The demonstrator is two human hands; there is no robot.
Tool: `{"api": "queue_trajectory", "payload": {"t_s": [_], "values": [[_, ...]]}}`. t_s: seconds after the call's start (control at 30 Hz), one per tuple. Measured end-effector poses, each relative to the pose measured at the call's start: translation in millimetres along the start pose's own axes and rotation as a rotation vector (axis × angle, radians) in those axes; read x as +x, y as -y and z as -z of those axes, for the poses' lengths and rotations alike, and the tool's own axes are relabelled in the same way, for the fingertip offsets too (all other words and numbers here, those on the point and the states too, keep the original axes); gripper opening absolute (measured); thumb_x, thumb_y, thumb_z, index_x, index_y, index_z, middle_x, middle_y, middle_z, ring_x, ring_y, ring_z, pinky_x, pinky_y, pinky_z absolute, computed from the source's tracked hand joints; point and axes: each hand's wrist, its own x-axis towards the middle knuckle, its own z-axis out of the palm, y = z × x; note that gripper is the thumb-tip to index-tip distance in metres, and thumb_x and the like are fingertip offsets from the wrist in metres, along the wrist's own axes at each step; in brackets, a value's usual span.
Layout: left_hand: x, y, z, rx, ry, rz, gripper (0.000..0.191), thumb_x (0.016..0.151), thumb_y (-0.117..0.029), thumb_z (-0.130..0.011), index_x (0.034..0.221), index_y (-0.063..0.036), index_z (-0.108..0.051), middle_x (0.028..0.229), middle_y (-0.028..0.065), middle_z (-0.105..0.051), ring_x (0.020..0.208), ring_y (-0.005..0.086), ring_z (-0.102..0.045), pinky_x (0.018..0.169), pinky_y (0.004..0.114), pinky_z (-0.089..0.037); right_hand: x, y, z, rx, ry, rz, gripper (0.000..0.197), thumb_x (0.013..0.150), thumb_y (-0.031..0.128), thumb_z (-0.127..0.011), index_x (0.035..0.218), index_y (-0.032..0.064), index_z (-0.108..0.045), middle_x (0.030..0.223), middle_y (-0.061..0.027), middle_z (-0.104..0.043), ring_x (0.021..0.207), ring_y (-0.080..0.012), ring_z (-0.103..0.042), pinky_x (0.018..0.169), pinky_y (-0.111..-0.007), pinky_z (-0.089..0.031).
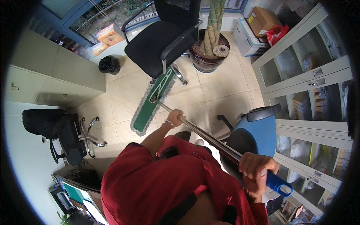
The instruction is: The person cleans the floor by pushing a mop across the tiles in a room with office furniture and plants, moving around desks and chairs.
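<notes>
My left hand [175, 117], with a bracelet at its wrist, grips the metal pole [206, 136] of a dust mop partway along, toward the mop's end. Around the upper end, just below the blue plastic grip [277, 182], my right hand [257, 171] is closed. The green mop head [144, 115] with its grey fringe lies flat on the tiled floor, set diagonally. Its far end reaches beneath the front of a black office chair [157, 42], beside a chrome chair leg.
A potted plant [206, 60] in a glazed pot stands beyond, right of the black chair. A lined waste bin [109, 65] is by the left cabinets [70, 81]. Close on the right are a blue chair [258, 135] and glass-fronted cabinets [306, 81]. Another black chair [69, 137] stands left.
</notes>
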Motion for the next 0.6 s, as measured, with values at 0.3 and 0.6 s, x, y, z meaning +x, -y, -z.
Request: {"api": "queue_trajectory", "payload": {"t_s": [0.3, 0.6], "values": [[-51, -67, -55, 0.084, 0.444, 0.137, 0.019, 0.052, -0.015, -0.060, 0.068, -0.0044, -0.062, 0.059, 0.0167, -0.057, 0.062, 0.0364, -0.057, 0.060, 0.044, -0.047, -48, 59, 40, -0.021, -0.305, -0.098, 0.021, 0.088, 0.023, -0.055, 0.075, 0.0105, -0.043, 0.047, 0.0007, -0.040, 0.039, -0.0128, -0.039, 0.042, -0.030, -0.038], [-82, -152, -97, -0.097, 0.805, 0.187, 0.026, 0.062, -0.026, -0.074, 0.076, -0.0063, -0.065, 0.065, 0.0152, -0.059, 0.062, 0.0307, -0.058, 0.059, 0.041, -0.045, -63, 106, 78, -0.029, -0.215, -0.019, 0.024, 0.090, 0.021, -0.051, 0.075, 0.0116, -0.036, 0.042, 0.0031, -0.035, 0.031, -0.0073, -0.033, 0.036, -0.024, -0.036]]}}
